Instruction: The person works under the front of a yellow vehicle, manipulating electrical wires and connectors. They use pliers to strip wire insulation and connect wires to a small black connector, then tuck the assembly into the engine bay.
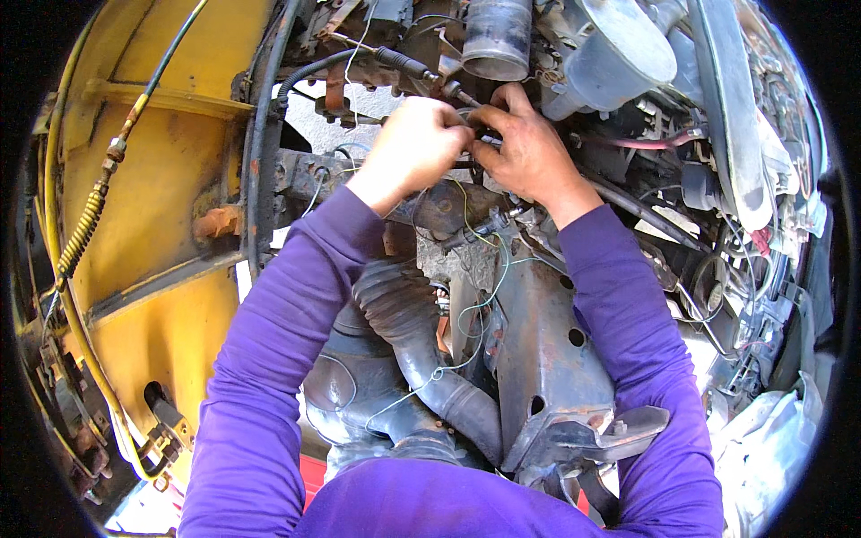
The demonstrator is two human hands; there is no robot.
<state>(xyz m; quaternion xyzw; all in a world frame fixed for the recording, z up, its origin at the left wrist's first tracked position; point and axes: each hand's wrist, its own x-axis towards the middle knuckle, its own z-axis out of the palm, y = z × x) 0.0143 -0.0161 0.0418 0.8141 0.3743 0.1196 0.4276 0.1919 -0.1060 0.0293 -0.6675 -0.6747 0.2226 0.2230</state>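
My left hand (411,145) and my right hand (529,154) meet at the upper middle, among the parts of a vehicle's engine bay. The left one is closed, its fingertips pressed together and facing the right. Thumb and fingers of the right hand are bent inward in a pinch beside it. What either grips is hidden between the fingers. Just above them ends a control cable (402,63) with a black ribbed boot and a metal rod end (459,93). Thin green wire (504,269) hangs in loops below the hands.
A dark open-ended pipe (496,49) and a translucent plastic reservoir (619,58) sit above. Below lie a ribbed hose (399,309) and a metal bracket with round holes (549,332). A yellow panel (170,170) stands left, with a spring-wrapped cable (88,220) before it.
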